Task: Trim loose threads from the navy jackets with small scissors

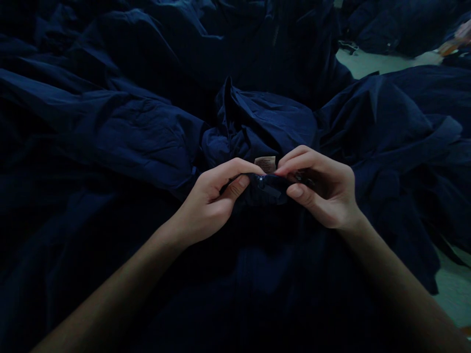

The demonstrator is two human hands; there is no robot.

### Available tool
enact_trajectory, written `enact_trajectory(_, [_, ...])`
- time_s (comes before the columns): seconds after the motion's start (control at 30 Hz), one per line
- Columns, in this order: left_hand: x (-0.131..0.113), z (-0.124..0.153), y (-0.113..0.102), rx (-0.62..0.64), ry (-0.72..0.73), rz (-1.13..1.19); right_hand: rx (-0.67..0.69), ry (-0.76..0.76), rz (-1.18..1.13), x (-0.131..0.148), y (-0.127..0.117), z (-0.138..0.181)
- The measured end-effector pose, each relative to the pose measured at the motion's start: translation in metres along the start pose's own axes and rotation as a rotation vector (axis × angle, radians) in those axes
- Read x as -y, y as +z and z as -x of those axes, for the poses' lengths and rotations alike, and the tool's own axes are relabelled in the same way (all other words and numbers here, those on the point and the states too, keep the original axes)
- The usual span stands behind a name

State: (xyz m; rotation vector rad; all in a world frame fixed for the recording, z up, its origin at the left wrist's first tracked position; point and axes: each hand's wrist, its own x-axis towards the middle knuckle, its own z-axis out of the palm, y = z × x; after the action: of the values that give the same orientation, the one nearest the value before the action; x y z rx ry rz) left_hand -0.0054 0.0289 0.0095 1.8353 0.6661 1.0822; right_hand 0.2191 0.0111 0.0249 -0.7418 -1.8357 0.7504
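A dark navy garment (265, 193) lies crumpled under my hands, and its folded edge shows a small metal snap or fastener. My left hand (213, 201) pinches this edge between thumb and fingers. My right hand (318, 189) pinches the same fabric a little to the right, near a dark metal fitting (302, 177) partly hidden by my fingers. Just above my fingertips, a small tan printed label (265, 164) sticks up from the garment. My fingertips are nearly touching it.
Heaped navy fabric (121, 137) fills most of the view around my hands. A pale green floor (371, 61) shows at the upper right and lower right. Another person's hand (463, 32) is at the top right edge, beside more navy fabric.
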Motion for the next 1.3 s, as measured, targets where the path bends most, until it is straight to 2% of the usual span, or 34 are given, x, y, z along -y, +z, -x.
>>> enact_trajectory(0.2, [-0.009, 0.0, 0.0, 0.016, -0.165, 0.071, 0.059, -0.012, 0.0, -0.007, 0.007, 0.002])
enact_trajectory(0.4, [-0.012, -0.001, 0.007, 0.026, -0.146, 0.044, 0.102, -0.001, -0.029, -0.004, 0.007, 0.003])
enact_trajectory(0.67, [-0.016, -0.001, 0.004, 0.099, -0.125, -0.05, -0.068, 0.023, -0.029, -0.005, 0.015, 0.002])
enact_trajectory(0.83, [-0.008, -0.002, 0.0, 0.096, -0.09, 0.083, -0.143, 0.02, 0.056, -0.006, 0.018, 0.004])
enact_trajectory(0.97, [0.0, -0.002, -0.001, 0.056, -0.024, 0.2, -0.143, -0.065, 0.257, -0.008, 0.018, 0.003])
enact_trajectory(1.07, [0.0, -0.002, -0.002, 0.057, -0.027, 0.246, -0.185, -0.112, 0.342, -0.008, 0.018, 0.002])
enact_trajectory(1.17, [-0.003, -0.003, -0.003, 0.067, -0.071, 0.317, -0.212, -0.101, 0.272, -0.005, 0.02, 0.001])
enact_trajectory(1.3, [-0.006, -0.003, -0.001, 0.02, -0.106, 0.344, -0.153, -0.092, 0.112, 0.003, 0.018, 0.001])
